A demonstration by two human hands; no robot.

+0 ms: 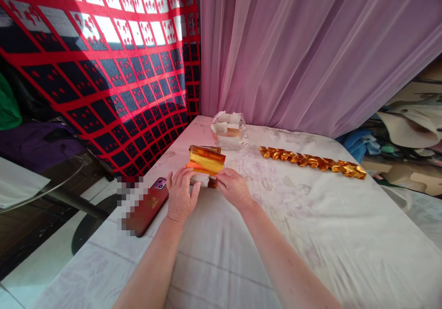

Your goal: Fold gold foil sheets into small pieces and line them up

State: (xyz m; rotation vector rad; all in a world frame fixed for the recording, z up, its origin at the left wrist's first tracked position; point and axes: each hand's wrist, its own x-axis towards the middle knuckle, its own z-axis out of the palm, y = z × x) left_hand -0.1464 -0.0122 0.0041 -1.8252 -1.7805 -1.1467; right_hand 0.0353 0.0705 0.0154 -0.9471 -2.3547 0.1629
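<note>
A curled sheet of gold foil paper (206,160) lies on a small stack of sheets at the middle of the white table (283,235). My left hand (180,195) presses on the near left edge of that stack, fingers on the foil's lower edge. My right hand (234,188) pinches the stack's near right corner. A long row of folded gold foil pieces (312,161) lies farther right on the table, apart from both hands.
A red phone (149,206) lies face down at the table's left edge, just left of my left hand. A clear plastic bag with paper (228,130) sits at the back. A pink curtain (311,46) and a red-black blanket (103,55) hang behind.
</note>
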